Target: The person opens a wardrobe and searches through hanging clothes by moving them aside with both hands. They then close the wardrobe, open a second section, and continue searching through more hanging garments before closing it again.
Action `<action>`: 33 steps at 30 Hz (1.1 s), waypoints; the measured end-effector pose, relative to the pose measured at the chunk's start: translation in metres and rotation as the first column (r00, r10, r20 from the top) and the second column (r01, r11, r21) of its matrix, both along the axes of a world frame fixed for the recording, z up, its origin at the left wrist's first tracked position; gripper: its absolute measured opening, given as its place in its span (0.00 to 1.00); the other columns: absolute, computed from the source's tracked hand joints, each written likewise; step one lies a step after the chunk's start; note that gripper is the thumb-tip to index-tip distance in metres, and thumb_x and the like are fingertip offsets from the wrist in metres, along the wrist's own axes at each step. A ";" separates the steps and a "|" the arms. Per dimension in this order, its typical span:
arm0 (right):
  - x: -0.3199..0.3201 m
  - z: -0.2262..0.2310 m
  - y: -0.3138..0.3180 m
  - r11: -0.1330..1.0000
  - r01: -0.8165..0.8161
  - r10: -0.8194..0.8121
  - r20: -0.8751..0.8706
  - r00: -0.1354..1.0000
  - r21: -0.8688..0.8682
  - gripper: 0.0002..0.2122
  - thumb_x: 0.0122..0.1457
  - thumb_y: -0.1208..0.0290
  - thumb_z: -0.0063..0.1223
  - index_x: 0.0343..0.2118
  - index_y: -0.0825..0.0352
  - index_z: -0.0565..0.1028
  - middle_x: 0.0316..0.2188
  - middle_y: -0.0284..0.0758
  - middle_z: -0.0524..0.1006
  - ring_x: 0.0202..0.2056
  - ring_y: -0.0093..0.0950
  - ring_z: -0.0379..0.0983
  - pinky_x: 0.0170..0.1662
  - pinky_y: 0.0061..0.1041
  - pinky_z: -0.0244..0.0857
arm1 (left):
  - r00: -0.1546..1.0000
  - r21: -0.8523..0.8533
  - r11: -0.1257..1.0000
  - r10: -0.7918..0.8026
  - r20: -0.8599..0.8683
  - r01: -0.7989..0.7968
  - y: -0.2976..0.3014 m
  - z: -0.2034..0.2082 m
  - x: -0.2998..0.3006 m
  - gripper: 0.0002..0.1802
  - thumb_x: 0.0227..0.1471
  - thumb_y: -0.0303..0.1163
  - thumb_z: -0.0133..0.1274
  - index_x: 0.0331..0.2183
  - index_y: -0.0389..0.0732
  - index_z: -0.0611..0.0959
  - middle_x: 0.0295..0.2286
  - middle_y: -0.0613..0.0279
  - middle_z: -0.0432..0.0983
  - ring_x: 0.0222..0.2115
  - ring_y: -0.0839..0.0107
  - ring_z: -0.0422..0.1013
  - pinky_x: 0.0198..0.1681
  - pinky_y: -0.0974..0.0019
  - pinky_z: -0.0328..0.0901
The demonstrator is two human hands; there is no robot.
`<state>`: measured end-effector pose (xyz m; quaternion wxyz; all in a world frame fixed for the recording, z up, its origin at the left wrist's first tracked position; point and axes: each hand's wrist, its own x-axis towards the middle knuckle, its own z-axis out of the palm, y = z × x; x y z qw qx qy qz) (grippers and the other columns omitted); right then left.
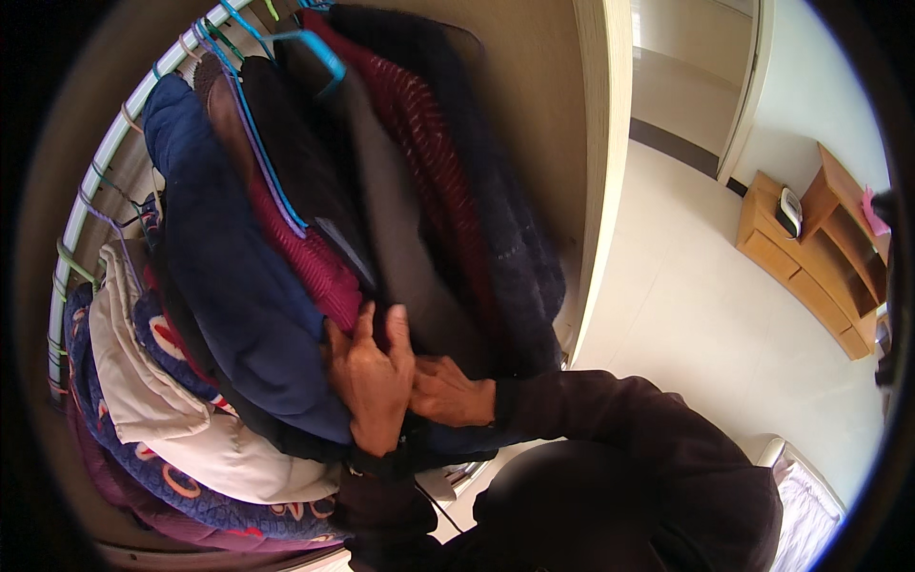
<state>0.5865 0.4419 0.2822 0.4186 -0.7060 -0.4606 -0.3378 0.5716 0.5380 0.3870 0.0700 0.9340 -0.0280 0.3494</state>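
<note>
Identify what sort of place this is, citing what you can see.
Probably a room in a home, at an open wardrobe: its clothes rail is crowded with hanging garments, and a wooden shelf cabinet stands across the pale floor.

Clothes [238, 286] hang on the rail [104, 157], left of the cabinet [805, 276] and possibly a bed [799, 505]

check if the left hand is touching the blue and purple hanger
Apart: the head view shows maroon knit fabric between the left hand and the lower end of the blue and purple hanger.
</note>
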 end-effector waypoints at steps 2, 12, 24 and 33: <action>-0.006 0.001 0.004 0.990 -0.143 0.140 -0.133 0.981 -0.014 0.15 0.45 0.78 0.58 0.38 0.75 0.78 0.41 0.46 0.74 0.41 0.44 0.76 0.38 0.35 0.73 | 0.999 -0.043 0.998 0.035 -0.024 -0.036 0.005 -0.001 0.000 0.13 0.58 0.30 0.54 0.39 0.32 0.87 0.39 0.35 0.80 0.36 0.44 0.77 0.43 0.53 0.71; 0.022 0.048 -0.122 0.728 0.612 -0.584 -0.190 0.789 0.307 0.24 0.48 0.83 0.65 0.51 0.75 0.74 0.47 0.53 0.73 0.45 0.47 0.74 0.47 0.38 0.71 | 1.000 -0.031 0.999 -0.018 0.007 0.018 0.002 -0.004 0.000 0.10 0.56 0.30 0.58 0.37 0.35 0.88 0.39 0.36 0.79 0.35 0.43 0.77 0.40 0.50 0.71; 0.049 -0.007 -0.082 0.912 0.406 -0.379 -0.255 0.890 0.061 0.23 0.51 0.79 0.60 0.52 0.78 0.73 0.41 0.49 0.74 0.34 0.46 0.77 0.37 0.37 0.75 | 0.999 -0.030 0.998 -0.052 0.013 0.052 -0.005 0.004 -0.001 0.18 0.56 0.41 0.61 0.38 0.33 0.87 0.43 0.36 0.78 0.40 0.40 0.75 0.45 0.49 0.69; -0.001 0.022 -0.009 0.986 0.168 -0.168 -0.095 0.981 -0.008 0.21 0.49 0.79 0.58 0.47 0.80 0.74 0.38 0.45 0.70 0.39 0.36 0.76 0.31 0.27 0.74 | 0.992 -0.413 0.909 -0.100 -0.076 0.060 0.002 0.014 -0.004 0.16 0.60 0.37 0.59 0.36 0.30 0.84 0.29 0.41 0.75 0.29 0.51 0.72 0.35 0.55 0.65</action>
